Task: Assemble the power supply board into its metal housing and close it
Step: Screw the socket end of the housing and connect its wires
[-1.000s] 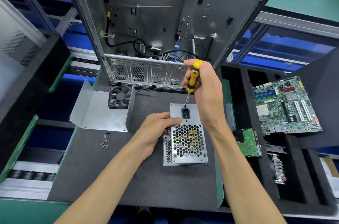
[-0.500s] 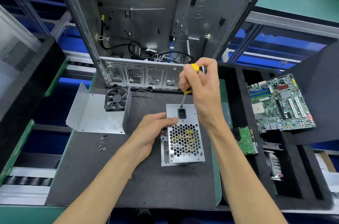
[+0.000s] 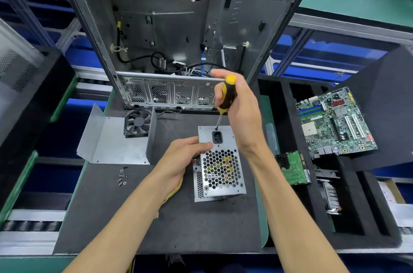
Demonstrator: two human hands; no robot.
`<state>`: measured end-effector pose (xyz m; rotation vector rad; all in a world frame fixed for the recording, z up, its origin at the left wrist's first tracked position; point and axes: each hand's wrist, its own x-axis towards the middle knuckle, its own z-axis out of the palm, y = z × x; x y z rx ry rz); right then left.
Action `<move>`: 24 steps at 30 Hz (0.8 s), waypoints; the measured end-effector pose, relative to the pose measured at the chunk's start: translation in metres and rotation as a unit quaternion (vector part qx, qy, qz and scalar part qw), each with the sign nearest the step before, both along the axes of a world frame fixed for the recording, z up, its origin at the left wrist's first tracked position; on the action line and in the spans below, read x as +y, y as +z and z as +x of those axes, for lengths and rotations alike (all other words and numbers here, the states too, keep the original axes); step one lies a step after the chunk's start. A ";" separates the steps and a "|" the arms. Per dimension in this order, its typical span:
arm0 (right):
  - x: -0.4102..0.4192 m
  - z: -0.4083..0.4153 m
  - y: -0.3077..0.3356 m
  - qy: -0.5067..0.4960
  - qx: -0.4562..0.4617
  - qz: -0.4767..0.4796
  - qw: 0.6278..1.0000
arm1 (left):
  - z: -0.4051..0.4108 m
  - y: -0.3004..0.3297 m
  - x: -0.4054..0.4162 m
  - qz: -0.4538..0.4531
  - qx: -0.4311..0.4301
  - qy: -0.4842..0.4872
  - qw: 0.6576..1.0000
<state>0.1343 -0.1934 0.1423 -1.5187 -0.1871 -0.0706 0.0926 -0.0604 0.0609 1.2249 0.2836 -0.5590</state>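
Power supply housing: the metal housing (image 3: 220,162) stands on the dark mat (image 3: 183,223) in the middle, directly in front of you, with its honeycomb grille face turned up. Its long axis runs from 6 o'clock to 12 o'clock.
Socket: the black power socket (image 3: 217,137) sits at the 12 o'clock end of this top face.
Right hand: your right hand (image 3: 242,114) grips the yellow and black screwdriver (image 3: 226,99). The handle leans toward 1 o'clock, and the tip meets the housing just at 12 o'clock of the socket.
Left hand: your left hand (image 3: 185,157) holds the housing from its 9 o'clock side, with the thumb lying on the top face beside the socket.
Key relation: I judge that a screw above the socket is being driven; the screw itself is too small to see. The right hand is nearer to this point, and the left hand only steadies.
Cables: yellow wires (image 3: 173,192) come out under your left wrist, toward 7 o'clock.
Spare parts: the loose screws (image 3: 122,176) lie at 9 o'clock of the housing, and the bent cover plate (image 3: 116,140) at 10 o'clock.
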 end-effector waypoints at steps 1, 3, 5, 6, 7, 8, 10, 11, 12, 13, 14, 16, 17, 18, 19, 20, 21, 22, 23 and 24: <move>0.000 -0.001 0.000 -0.003 0.004 -0.004 1.000 | 0.000 0.000 0.000 0.002 0.000 -0.001 1.000; 0.002 -0.002 0.002 -0.007 -0.006 -0.004 1.000 | 0.000 0.000 0.000 0.008 -0.002 0.000 1.000; 0.002 -0.002 0.001 0.001 -0.023 0.000 1.000 | 0.000 0.001 -0.001 0.013 -0.004 0.001 1.000; 0.003 -0.002 0.002 0.006 -0.025 0.005 1.000 | 0.001 0.001 -0.001 0.015 -0.004 0.000 1.000; 0.002 -0.001 0.001 0.005 -0.028 0.002 1.000 | 0.001 0.001 -0.001 0.016 -0.004 0.000 1.000; 0.002 -0.001 0.001 0.003 -0.024 -0.001 1.000 | 0.000 0.001 -0.001 0.016 -0.003 0.001 1.000; 0.001 -0.001 0.001 0.000 -0.007 -0.008 1.000 | 0.000 0.001 -0.001 0.015 -0.002 0.002 1.000; 0.001 -0.002 0.001 -0.002 0.001 -0.010 1.000 | 0.000 0.001 0.000 0.016 -0.002 0.001 1.000; 0.001 -0.002 0.000 -0.005 0.000 -0.007 1.000 | 0.000 0.001 0.000 0.017 -0.003 -0.001 1.000; 0.001 -0.003 0.001 -0.011 -0.006 -0.008 1.000 | 0.000 0.001 -0.001 0.018 -0.003 -0.002 1.000; 0.001 -0.003 0.000 -0.011 -0.016 -0.003 1.000 | 0.000 0.000 -0.001 0.018 -0.003 -0.004 1.000; 0.001 -0.002 0.001 -0.010 -0.031 -0.002 0.999 | 0.001 0.000 -0.001 0.021 -0.003 -0.006 1.000; 0.001 -0.001 0.001 -0.008 -0.034 -0.007 0.999 | 0.001 0.000 -0.001 0.027 -0.004 -0.009 1.000; 0.002 0.000 0.001 -0.008 -0.034 -0.008 0.999 | 0.001 0.000 -0.001 0.033 -0.005 -0.012 0.999; 0.002 0.001 0.001 -0.011 -0.035 -0.009 0.999 | 0.001 -0.001 -0.001 0.039 -0.005 -0.014 0.999; 0.002 0.001 0.001 -0.014 -0.037 -0.011 0.999 | 0.001 -0.002 -0.001 0.040 -0.006 -0.015 0.999; 0.002 0.002 0.001 -0.020 -0.039 -0.019 0.999 | 0.001 -0.002 -0.001 0.040 -0.007 -0.016 0.999; 0.002 0.002 0.001 -0.024 -0.039 -0.028 0.999 | 0.001 -0.002 -0.001 0.039 -0.008 -0.016 0.999; 0.002 0.002 0.000 -0.026 -0.041 -0.035 0.998 | 0.001 -0.002 0.000 0.039 -0.009 -0.017 0.999; 0.002 0.002 -0.001 -0.025 -0.045 -0.038 0.998 | 0.001 -0.002 0.000 0.041 -0.011 -0.018 0.999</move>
